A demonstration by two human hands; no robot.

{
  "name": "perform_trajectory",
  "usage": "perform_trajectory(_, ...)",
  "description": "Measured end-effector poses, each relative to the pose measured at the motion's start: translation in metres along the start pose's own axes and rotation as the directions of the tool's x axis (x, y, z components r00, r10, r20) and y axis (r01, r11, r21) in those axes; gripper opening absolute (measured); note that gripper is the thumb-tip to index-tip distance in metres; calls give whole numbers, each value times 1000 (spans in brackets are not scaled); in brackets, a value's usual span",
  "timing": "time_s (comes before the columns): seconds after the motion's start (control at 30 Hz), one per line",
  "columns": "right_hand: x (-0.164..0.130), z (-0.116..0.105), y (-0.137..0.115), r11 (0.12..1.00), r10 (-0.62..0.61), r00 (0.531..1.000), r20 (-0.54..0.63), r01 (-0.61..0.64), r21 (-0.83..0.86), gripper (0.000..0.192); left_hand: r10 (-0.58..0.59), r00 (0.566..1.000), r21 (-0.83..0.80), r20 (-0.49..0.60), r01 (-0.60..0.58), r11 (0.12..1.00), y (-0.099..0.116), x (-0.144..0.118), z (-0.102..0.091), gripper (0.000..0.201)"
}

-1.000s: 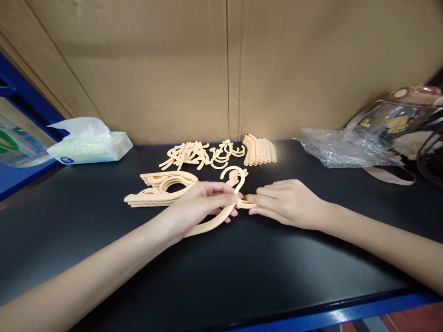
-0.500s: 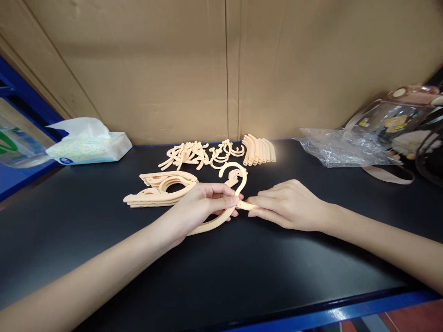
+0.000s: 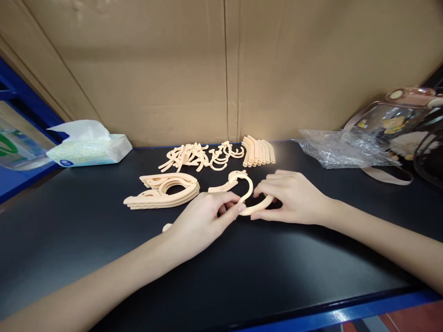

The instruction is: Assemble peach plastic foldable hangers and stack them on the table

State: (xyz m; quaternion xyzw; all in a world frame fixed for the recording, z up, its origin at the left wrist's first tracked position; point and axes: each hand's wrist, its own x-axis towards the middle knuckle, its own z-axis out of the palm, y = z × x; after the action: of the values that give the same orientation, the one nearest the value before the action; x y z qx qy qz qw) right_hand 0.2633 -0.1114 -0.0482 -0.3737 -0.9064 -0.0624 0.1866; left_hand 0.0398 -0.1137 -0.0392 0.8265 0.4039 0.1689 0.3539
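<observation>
Both my hands hold one peach plastic folding hanger (image 3: pixel 242 189) low over the black table (image 3: pixel 221 272). My left hand (image 3: pixel 204 221) pinches it at the joint near its hook, and one arm of the hanger runs under this hand. My right hand (image 3: pixel 290 196) grips the other curved arm, folded in toward the hook. A stack of folded peach hangers (image 3: pixel 162 191) lies just left of my left hand. Farther back lie loose peach hooks (image 3: pixel 200 156) and a row of curved peach arms (image 3: pixel 259 151).
A tissue pack (image 3: pixel 88 147) sits at the back left. Crumpled clear plastic (image 3: pixel 341 147) and a transparent bag with a strap (image 3: pixel 398 127) lie at the back right. A cardboard wall (image 3: pixel 221 69) closes the back. The table's blue front edge (image 3: pixel 346 313) runs below.
The hanger's hook has swung down and flatter. My right hand moved up and left, folding its arm in toward the hook. My left hand has covered more of the other arm.
</observation>
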Motion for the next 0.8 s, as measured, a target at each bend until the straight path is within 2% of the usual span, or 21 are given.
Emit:
perform_trajectory(0.1, 2, -2, 1, 999, 34, 999, 21, -34, 1, 50, 73, 997, 227, 3, -71, 971, -2, 0, 0, 35)
perform_trajectory(0.33, 2, 3, 5, 998, 52, 999, 4, -52, 40, 67, 190, 981, 442, 43, -189, 877, -4, 0, 2, 32)
perform_trajectory(0.5, 0, 4, 6, 994, 50, 999, -5, -50, 99, 82, 242, 968, 493, 61, -240, 836, -4, -1, 3, 33)
perform_trajectory(0.67, -1, 3, 4, 991, 35, 999, -1, -35, 129, 80, 246, 967, 506, 59, -242, 828, -5, -1, 3, 31)
perform_trajectory(0.8, -1, 2, 5, 997, -7, 999, -51, 11, 79, 71, 231, 971, 492, 63, -232, 839, -3, 0, 2, 29)
